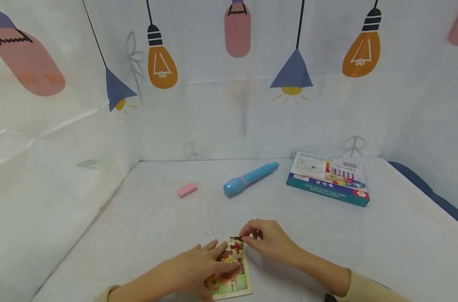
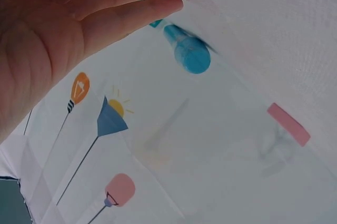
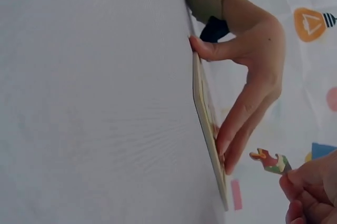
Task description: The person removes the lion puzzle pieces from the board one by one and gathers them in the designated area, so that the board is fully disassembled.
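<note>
A wooden jigsaw puzzle [image 1: 226, 289] with a colourful picture lies on the table close to the person. Across its face rests the left hand [image 1: 198, 268], fingers spread, with the thumb at the near edge of the board. The right hand [image 1: 272, 241] pinches a small puzzle piece [image 3: 276, 163] between thumb and fingertips, by the puzzle's far right corner. In the right wrist view that piece stands apart from the board [image 3: 202, 97], held up by one end. The left palm and fingers cover much of the puzzle picture.
Farther back on the white table lie a pink eraser-like block [image 1: 187, 190], a blue microphone-shaped toy [image 1: 251, 178] and a flat printed box [image 1: 328, 178] at the right. A white curtain [image 1: 213, 117] with printed lamps hangs behind and along the left.
</note>
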The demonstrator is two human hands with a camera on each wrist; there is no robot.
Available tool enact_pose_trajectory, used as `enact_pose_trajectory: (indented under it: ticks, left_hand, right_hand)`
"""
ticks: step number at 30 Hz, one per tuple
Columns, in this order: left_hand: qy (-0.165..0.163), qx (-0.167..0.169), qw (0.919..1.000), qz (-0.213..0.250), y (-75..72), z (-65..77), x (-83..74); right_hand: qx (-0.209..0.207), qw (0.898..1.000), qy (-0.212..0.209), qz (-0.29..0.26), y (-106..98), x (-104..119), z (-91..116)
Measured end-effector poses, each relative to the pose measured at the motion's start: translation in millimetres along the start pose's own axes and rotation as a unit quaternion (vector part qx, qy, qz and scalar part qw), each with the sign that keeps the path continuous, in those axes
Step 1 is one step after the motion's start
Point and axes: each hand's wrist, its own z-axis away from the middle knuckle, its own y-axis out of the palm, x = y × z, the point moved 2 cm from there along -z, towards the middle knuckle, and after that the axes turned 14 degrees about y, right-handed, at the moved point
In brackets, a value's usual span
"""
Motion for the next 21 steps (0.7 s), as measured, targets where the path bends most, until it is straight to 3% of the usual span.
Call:
enact_pose_trajectory:
  ticks: [8, 21]
  left_hand:
    - [-0.002, 0.017, 0.9998, 0.013, 0.5, 0.3, -0.3]
    - [-0.007, 0.006, 0.9995, 0.03, 0.4, -2.7, -1.1]
  right_hand:
    - [0.008, 1.0, 0.014, -0.006, -4, 0, 1]
    - [0.023, 0.996, 0.09, -0.004, -42, -23, 9]
